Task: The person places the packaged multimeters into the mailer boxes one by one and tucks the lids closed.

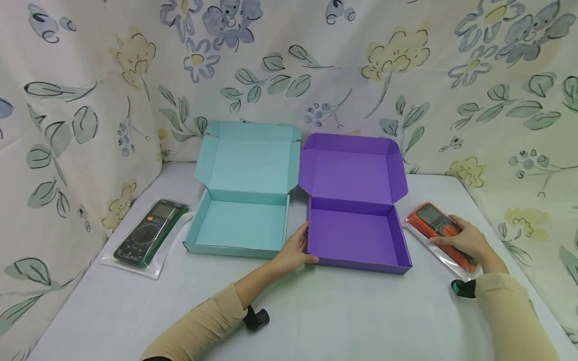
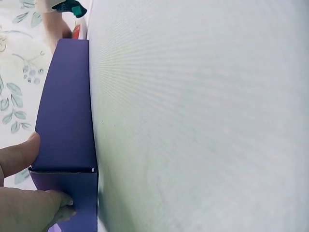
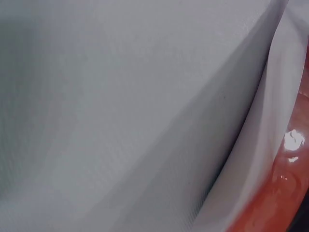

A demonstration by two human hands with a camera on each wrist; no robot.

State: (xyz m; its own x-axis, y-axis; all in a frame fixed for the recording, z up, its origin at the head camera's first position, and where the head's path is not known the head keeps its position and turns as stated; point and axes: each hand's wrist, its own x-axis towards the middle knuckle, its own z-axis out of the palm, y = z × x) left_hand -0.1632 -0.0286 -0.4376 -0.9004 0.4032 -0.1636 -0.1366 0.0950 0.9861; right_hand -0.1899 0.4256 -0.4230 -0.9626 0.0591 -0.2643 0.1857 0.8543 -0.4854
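Note:
My left hand (image 1: pixel 293 250) holds the near left corner of an open purple cardboard box (image 1: pixel 356 238). In the left wrist view, the thumb (image 2: pixel 21 154) lies at the box's front wall (image 2: pixel 67 111) and the other fingers (image 2: pixel 36 205) press against its left side. Over at the right, my right hand (image 1: pixel 469 240) grips an orange multimeter (image 1: pixel 435 220) in a clear plastic bag, thumb and fingers spanning its body. The right wrist view shows only an orange edge (image 3: pixel 275 198) of it and the bag; that hand is hidden there.
Left of the purple box stands an open light-blue cardboard box (image 1: pixel 241 225), lid raised. A black and green multimeter (image 1: pixel 146 233) in a clear bag lies at the far left of the white table (image 1: pixel 361 316). Floral cloth (image 1: pixel 343 80) hangs behind and at the sides.

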